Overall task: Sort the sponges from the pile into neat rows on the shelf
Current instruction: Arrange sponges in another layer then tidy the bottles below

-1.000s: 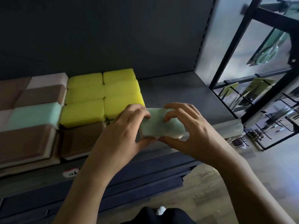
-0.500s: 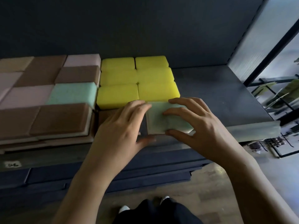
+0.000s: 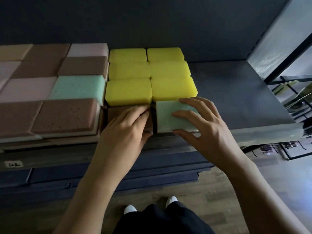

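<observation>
A pale green sponge (image 3: pixel 164 115) lies on the dark shelf (image 3: pixel 236 98) at its front edge, just in front of the yellow sponges (image 3: pixel 148 76), which stand in two neat rows. My right hand (image 3: pixel 206 130) holds the green sponge, thumb at its front edge and fingers over its top and far edge. Left of it, across a narrow gap, sits a brown sponge (image 3: pixel 116 112). My left hand (image 3: pixel 125 130) rests flat on that one with fingers fairly straight, covering most of it.
Taller stacks of brown, pink and beige sponges (image 3: pixel 64 115), with one mint sponge (image 3: pixel 79 86) among them, fill the shelf's left side. Bare shelf surface extends to the right. A wire rack (image 3: pixel 295 102) stands beyond the right end. My feet are on the wooden floor below.
The green sponge has gone from held in the air to lying on the shelf in front of the yellow rows. My left hand has shifted off it onto the brown sponge.
</observation>
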A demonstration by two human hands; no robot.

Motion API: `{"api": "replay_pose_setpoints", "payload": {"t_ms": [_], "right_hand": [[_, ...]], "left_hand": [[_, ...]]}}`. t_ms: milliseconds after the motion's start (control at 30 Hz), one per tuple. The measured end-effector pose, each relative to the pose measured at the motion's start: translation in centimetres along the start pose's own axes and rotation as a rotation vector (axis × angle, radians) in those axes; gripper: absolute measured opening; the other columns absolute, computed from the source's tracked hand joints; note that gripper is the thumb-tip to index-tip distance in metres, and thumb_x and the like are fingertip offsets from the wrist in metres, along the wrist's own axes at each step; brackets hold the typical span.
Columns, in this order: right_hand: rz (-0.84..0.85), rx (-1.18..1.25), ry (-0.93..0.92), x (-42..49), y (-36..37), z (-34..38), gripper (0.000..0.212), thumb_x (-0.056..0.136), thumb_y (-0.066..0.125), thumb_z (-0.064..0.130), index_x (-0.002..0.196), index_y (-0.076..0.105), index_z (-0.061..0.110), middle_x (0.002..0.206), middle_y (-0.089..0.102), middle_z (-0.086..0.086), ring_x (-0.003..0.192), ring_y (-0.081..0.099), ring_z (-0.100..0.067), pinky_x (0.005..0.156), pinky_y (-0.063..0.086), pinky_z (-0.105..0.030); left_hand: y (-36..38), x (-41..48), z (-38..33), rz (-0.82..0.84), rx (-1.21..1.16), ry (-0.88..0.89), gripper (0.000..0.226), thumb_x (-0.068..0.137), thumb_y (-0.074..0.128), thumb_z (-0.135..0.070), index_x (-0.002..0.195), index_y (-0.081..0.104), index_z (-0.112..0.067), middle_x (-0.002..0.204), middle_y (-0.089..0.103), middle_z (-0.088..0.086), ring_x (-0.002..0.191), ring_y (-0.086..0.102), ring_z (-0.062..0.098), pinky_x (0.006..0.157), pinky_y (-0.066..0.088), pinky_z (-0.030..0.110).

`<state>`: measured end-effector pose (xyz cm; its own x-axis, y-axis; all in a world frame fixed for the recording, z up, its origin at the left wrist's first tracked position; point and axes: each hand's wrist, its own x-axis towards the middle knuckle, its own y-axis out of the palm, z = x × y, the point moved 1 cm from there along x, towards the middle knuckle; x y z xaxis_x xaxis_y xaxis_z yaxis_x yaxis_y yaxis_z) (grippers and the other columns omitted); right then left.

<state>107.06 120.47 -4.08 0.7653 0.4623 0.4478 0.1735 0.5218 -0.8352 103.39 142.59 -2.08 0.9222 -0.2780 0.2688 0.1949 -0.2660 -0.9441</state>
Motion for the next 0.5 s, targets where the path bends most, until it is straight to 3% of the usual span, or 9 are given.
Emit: {"api": "replay_pose_setpoints", "payload": {"t_ms": [233,367,500], "right_hand": [[0.032,0.012,-0.007,-0.21,0.67,0.0,0.038,0.092,0.063,0.039,0.124,0.066,0.021,0.143,0.053,-0.002,0.139,0.042,-0.02,0.11,0.039,-0.039],[0.011,0.016,0.002,-0.19,0.95,0.4,0.035,0.091,0.066,0.033,0.122,0.067,0.017,0.138,0.057,-0.001,0.131,0.047,-0.025,0.102,0.044,-0.046],[0.006,0.026,0.006,-0.02,1.04,0.72,0.034,0.091,0.067,0.031,0.122,0.067,0.016,0.135,0.058,-0.001,0.126,0.05,-0.026,0.098,0.046,-0.046]], "left_hand": [[-0.02,-0.13,0.08,-0.004,-0.031,0.014,0.048,0.08,0.076,-0.009,0.126,0.063,-0.005,0.136,0.058,0.003,0.127,0.053,0.018,0.101,0.049,0.037],[0.07,-0.16,-0.3,-0.009,-0.031,0.022,0.046,0.081,0.075,-0.01,0.126,0.064,-0.007,0.135,0.059,0.001,0.127,0.053,0.015,0.103,0.044,0.029],[0.01,-0.1,-0.46,-0.015,-0.032,0.008,0.045,0.08,0.075,-0.009,0.124,0.064,-0.006,0.134,0.059,0.002,0.126,0.053,0.016,0.1,0.046,0.03]]}}
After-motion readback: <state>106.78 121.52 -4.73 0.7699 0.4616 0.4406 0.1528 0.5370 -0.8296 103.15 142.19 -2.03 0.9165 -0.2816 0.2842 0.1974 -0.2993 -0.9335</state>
